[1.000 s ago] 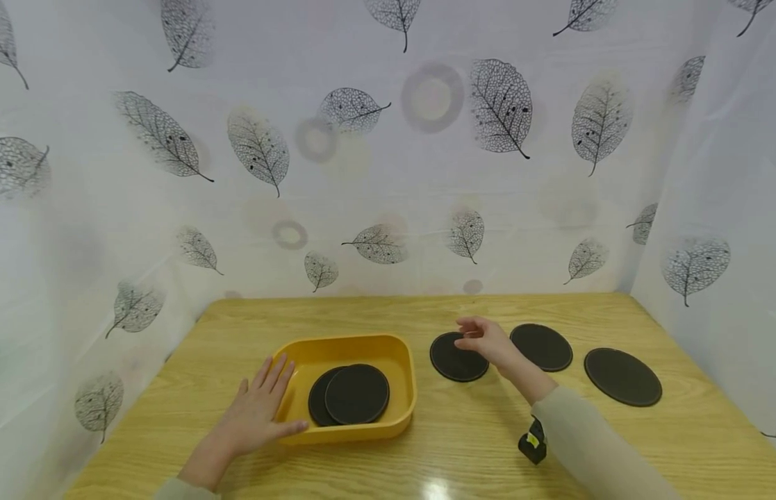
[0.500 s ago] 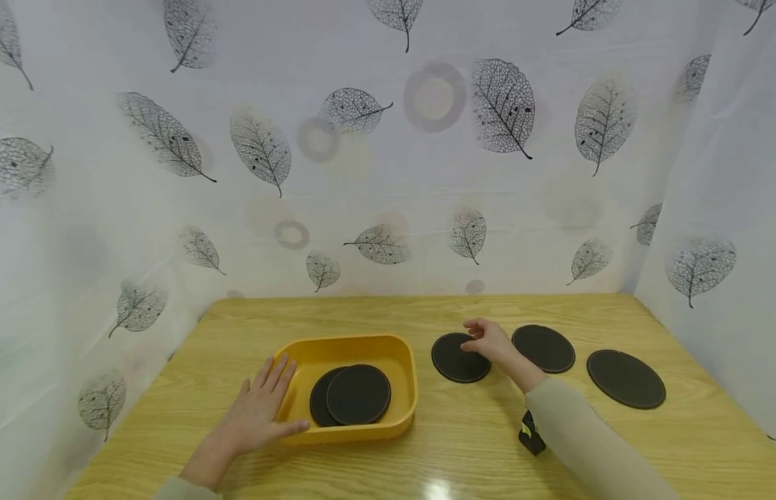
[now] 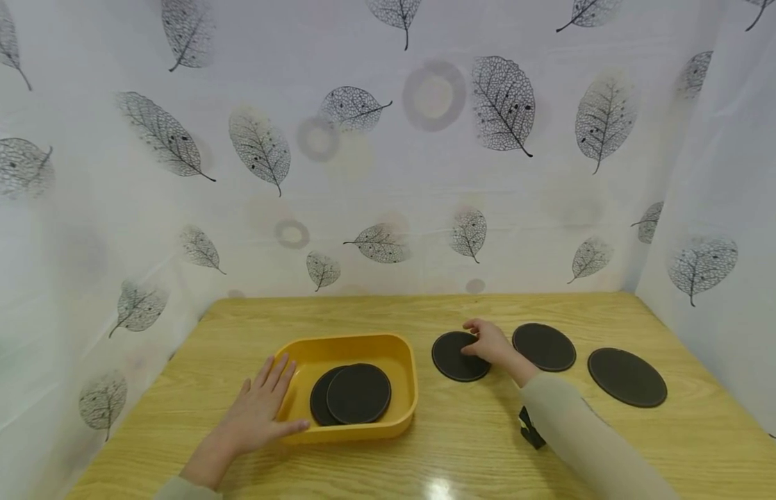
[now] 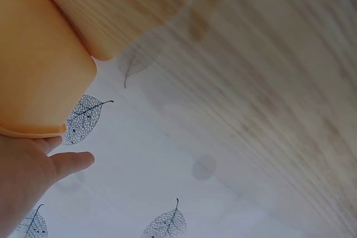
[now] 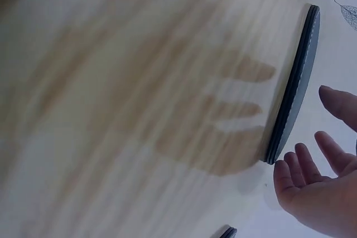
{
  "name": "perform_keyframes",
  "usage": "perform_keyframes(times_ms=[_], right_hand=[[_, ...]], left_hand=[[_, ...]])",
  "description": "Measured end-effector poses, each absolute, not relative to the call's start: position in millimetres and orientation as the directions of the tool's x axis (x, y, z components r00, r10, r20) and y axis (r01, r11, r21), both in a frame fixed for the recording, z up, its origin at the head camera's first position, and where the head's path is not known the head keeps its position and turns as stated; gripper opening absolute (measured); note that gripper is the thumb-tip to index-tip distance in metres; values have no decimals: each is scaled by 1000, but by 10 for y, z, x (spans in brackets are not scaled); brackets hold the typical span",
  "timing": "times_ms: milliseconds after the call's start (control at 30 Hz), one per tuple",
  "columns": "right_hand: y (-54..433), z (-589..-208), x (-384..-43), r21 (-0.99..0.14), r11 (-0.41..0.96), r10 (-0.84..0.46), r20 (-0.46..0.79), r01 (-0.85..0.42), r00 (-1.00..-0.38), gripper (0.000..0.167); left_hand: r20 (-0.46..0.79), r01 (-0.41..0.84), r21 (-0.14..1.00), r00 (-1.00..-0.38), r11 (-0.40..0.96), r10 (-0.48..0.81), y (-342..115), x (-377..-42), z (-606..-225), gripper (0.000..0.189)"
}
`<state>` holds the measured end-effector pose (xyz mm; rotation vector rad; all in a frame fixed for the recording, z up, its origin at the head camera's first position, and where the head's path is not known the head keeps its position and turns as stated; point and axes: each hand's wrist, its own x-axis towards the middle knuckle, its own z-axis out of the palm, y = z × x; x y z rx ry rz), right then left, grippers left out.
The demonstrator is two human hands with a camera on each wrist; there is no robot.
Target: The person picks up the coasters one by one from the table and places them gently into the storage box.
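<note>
So the right hand (image 3: 490,345) has dropped down over the last second and is now right on the near-right edge of the closest flat round black pad (image 3: 458,356), the one lying on the light wooden surface (image 3: 463,444) just right of the yellow plastic tray (image 3: 408,389). A second ago it was hovering a bit higher with fingers spread. In the right wrist view the fingers (image 5: 301,163) are loosely curved and apart at the pad's rim (image 5: 295,90), so I'd say no real grip yet, more like about to pinch it. The left hand (image 3: 258,410) hasn't budged: flat, fingers straight, pressed against the tray's left wall with the thumb along the front rim. Two more black pads (image 3: 350,394) already sit overlapped inside the tray, and two others (image 3: 544,346) (image 3: 626,376) lie toward the surface's right edge.
</note>
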<state>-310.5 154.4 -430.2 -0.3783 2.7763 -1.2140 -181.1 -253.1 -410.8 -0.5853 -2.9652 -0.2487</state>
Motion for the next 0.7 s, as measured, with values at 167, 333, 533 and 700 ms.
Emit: perform_keyframes(times_ms=[167,333,533,700], right_hand=[[1526,-4321,-3126,-678,696,-304,22,-238,-953,56],[1508,-4324,-3136,-604,735,-369,24,-308,-929,63],[1479,-4278,-3094,-530,783,-396,-19,-327,-918,67],[1479,-4270,-3067,-478,825,-374,-58,-303,-926,71]], left_hand=[[136,386,132,-919,913,369,-2534,-1817,-4115,93],[136,386,138,-919,912,369,-2533,-1815,-4106,94],[120,380,148,-923,913,365,-2533,-1812,-4092,94],[118,378,149,-924,914,364,-2536,-1813,-4101,94]])
